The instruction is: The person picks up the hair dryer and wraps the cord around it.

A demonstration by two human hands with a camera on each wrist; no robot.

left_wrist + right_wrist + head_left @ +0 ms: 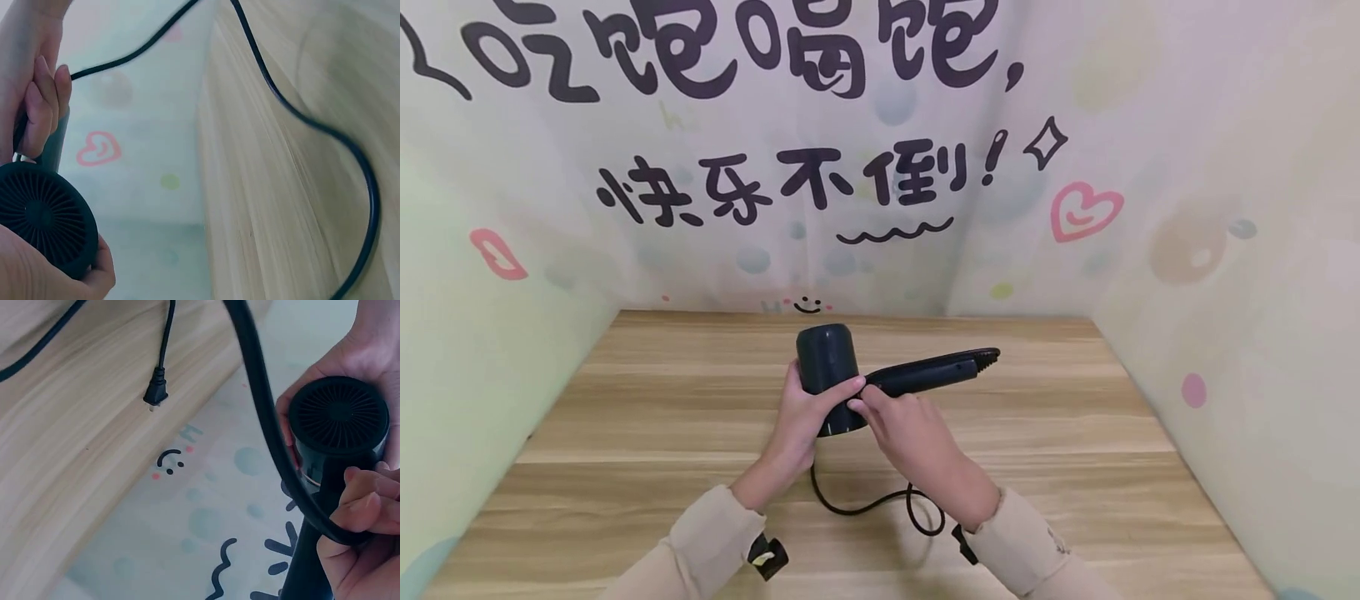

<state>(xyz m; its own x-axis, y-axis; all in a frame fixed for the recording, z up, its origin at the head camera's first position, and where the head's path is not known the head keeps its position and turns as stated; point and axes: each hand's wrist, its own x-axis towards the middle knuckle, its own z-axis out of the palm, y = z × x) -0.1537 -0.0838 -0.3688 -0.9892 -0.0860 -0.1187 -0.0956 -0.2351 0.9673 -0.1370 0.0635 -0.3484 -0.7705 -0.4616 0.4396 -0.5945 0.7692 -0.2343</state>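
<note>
A dark blue hair dryer (827,354) is held above the table, its handle (936,377) pointing right. My left hand (797,417) grips the barrel, with the thumb across its near side. The round ribbed grille (47,212) shows in the left wrist view. Where handle and barrel meet, my right hand (917,433) pinches the black power cord (265,412). The cord runs along the handle, bends at its far end, and hangs in a loop below the hands. Fingers hide part of the joint.
A two-pin plug (156,390) appears in the right wrist view over the wood-grain table (662,392). Behind the table hangs a white printed backdrop (737,267), with pale side walls left and right. Straps with small dark devices (767,557) are at the wrists.
</note>
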